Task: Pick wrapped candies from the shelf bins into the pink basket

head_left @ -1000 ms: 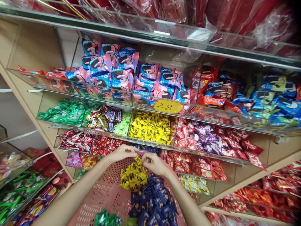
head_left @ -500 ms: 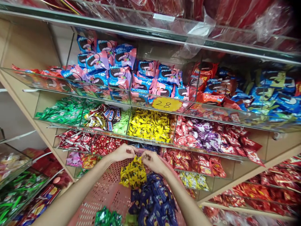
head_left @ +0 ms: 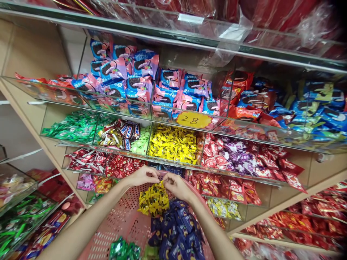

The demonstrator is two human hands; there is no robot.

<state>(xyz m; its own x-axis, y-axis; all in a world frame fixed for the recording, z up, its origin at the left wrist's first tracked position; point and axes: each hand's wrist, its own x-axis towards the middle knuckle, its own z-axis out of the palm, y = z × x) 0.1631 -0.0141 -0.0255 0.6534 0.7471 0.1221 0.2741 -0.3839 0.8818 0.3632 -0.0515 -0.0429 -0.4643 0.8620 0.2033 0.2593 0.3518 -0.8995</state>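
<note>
Over the upper part of a pink perforated plastic basket (head_left: pixel 123 207), my two hands are close together. My left hand (head_left: pixel 143 176) has its thumb and index finger pinched. Facing it, my right hand (head_left: pixel 173 183) is pinched too, its fingertips beside the top of a pile of yellow-wrapped candies (head_left: pixel 154 200). Whatever lies between the fingertips is too small to make out. Below my right hand, a heap of dark purple-wrapped candies (head_left: pixel 177 229) fills the basket's right side. Green-wrapped candies (head_left: pixel 124 249) lie at the bottom.
Glass-fronted shelves rise in front, with yellow candies (head_left: pixel 173 144) in one compartment just beyond my hands. Above them are blue-and-pink cookie packs (head_left: pixel 112 70) and a yellow tag (head_left: pixel 193 120) reading 28. Purple-and-white candies (head_left: pixel 240 153) sit to the right, green ones (head_left: pixel 73 124) to the left.
My left hand has shifted slightly to the right, bringing its fingertips closer to my right hand. The basket's contents look the same.
</note>
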